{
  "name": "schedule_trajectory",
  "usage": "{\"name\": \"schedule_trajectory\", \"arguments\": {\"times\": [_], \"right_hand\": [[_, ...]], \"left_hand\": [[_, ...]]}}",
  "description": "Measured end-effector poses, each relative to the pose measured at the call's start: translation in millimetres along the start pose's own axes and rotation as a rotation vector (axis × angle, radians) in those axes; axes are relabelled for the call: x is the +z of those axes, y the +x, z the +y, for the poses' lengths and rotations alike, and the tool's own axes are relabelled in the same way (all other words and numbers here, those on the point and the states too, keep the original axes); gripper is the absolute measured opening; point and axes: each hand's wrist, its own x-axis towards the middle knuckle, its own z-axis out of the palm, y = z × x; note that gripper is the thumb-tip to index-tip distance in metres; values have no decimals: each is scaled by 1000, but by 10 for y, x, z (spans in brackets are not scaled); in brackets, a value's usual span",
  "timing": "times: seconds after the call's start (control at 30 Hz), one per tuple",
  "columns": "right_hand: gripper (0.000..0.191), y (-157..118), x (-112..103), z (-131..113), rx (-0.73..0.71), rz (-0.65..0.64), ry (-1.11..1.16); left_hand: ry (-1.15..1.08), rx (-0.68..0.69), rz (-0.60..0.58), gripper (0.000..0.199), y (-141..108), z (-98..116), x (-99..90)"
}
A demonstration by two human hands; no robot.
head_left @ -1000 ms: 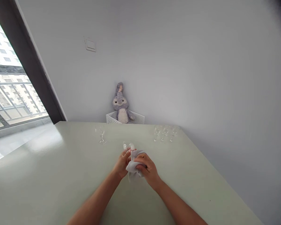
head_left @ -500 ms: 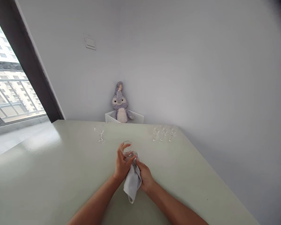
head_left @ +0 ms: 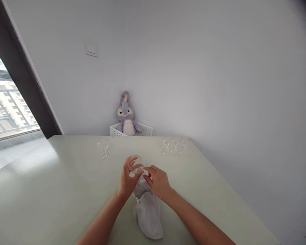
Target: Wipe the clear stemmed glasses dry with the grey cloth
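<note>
My left hand [head_left: 127, 177] is closed around the bowl of a clear stemmed glass [head_left: 135, 164], whose round rim tilts up and away from me. My right hand [head_left: 158, 180] meets the glass from the right, thumb and index finger pinching low on it by the stem; the exact contact is partly hidden. Below both hands a pale grey cloth [head_left: 150, 214] spreads loosely toward me, its upper end beneath the fingers. Whether it lies wholly on the table I cannot tell.
Three clear stemmed glasses [head_left: 174, 144] stand in a row at the table's far right. Another stemmed glass [head_left: 105, 149] is at the far left. Behind the pale green table [head_left: 79, 183], a plush toy [head_left: 127, 119] sits in a white perforated basket [head_left: 146, 131] against the wall.
The cloth has slipped out of my right hand and now spreads lower, nearer to me. My right fingers have shifted onto the glass. The view has turned slightly.
</note>
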Motion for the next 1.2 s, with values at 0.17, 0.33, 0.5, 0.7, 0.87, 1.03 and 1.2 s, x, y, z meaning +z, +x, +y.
{"name": "schedule_trajectory", "arguments": {"times": [0.17,0.33,0.5,0.7,0.87,1.03,1.2], "right_hand": [[19,78,155,19,-5,-84,35],[21,204,139,382,165,18,36],[31,346,-11,1020,466,115,-92],[31,374,-21,1397,633,100,-165],[31,444,10,1450,713,74,-188],[28,467,-25,1447,741,61,-178],[30,277,-127,1327,722,82,-109]], "left_hand": [[67,-22,-110,71,-143,45,145],[298,77,-191,78,-168,-64,166],[420,-37,-234,63,-206,-279,181],[285,-177,-276,53,-201,-414,177],[266,-305,-256,50,-194,-487,172],[223,-368,-234,48,-183,-488,167],[28,-458,-19,42,-103,-503,150]]}}
